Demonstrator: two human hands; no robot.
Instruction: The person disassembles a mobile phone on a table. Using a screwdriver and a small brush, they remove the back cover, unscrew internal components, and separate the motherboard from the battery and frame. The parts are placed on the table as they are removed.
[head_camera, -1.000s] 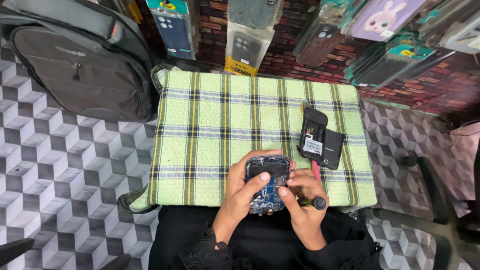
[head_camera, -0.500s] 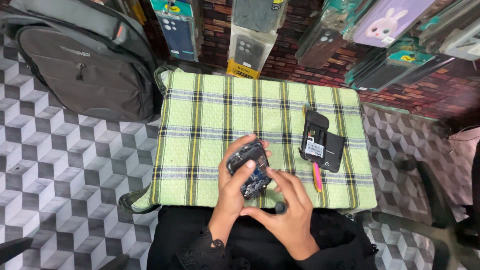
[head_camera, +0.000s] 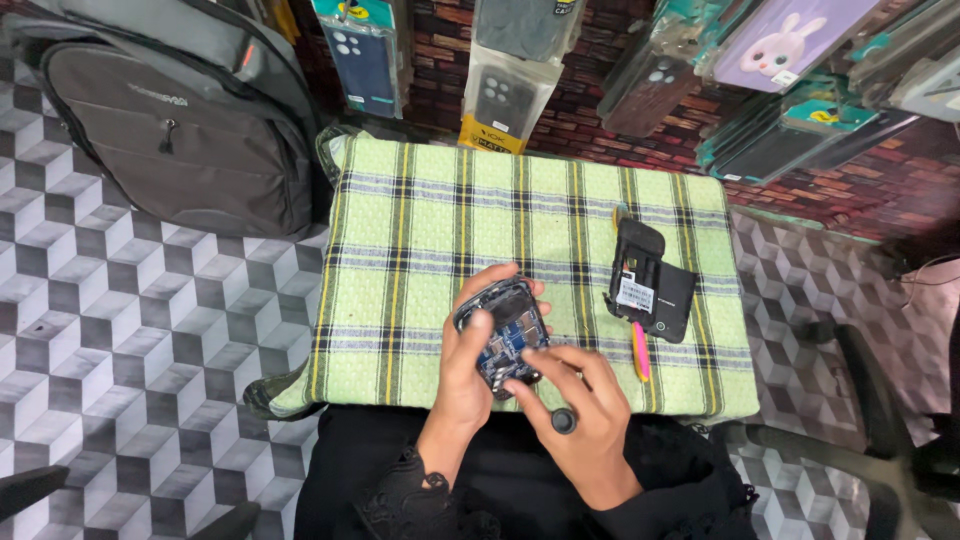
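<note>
**Opened phone held over the cloth, right fingers now on its near end**

At far left a grey backpack (head_camera: 190, 120) stands on the patterned floor (head_camera: 120, 330), just beside the green checked cloth (head_camera: 420, 220).

Near the cloth's near edge, the left hand (head_camera: 470, 365) cups the opened phone (head_camera: 502, 332) from below, thumb lying along its left side and fingers curled round the far edge. The phone shows its blue board and sits tilted, its far end leaning left. Half a second ago it leaned the other way, far end to the right, and a second ago it lay almost level across both hands.

The right hand (head_camera: 585, 420) has moved up onto the phone: its fingers are spread and bent, the tips pressing on the phone's near right corner. A black screwdriver (head_camera: 564, 421) stands between those fingers, its round cap facing up; how tightly it is gripped cannot be told.

To the right, the black back cover (head_camera: 650, 285) and the pink tool (head_camera: 640, 352) just beside it lie on the cloth where they lay before, well apart from the hands.
</note>
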